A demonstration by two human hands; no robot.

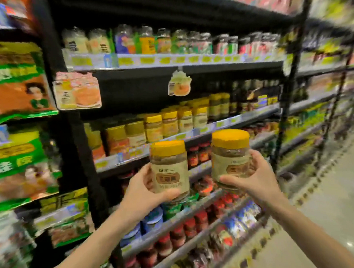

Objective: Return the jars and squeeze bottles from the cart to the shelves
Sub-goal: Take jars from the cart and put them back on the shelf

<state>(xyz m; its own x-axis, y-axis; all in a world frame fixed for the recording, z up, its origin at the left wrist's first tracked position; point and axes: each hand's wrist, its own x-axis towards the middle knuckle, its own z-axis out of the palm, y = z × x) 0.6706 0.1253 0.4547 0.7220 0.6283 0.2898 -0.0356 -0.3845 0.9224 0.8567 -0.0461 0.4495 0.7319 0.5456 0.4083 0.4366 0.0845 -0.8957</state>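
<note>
Head view: two jars in hand, one each. Left hand [143, 190] wraps the left jar [169, 169] low on its body, thumb under the label. Right hand [256, 179] clamps the right jar [230, 155] the same way, thumb across the lower front, fingers round the far side. Both jars upright, held in the air side by side in front of the shelves [253, 114], apart from each other, right one slightly higher.

Each jar: round clear body (glass or plastic, can't tell), brownish contents, beige label with brown badge, wide yellow lid.

Matching yellow-lidded jars [169, 124] stand in a row on the shelf behind; too blurred to count. Green-and-orange bags [15, 80] fill the left bay. Pale glossy floor [340, 207] on the right.
</note>
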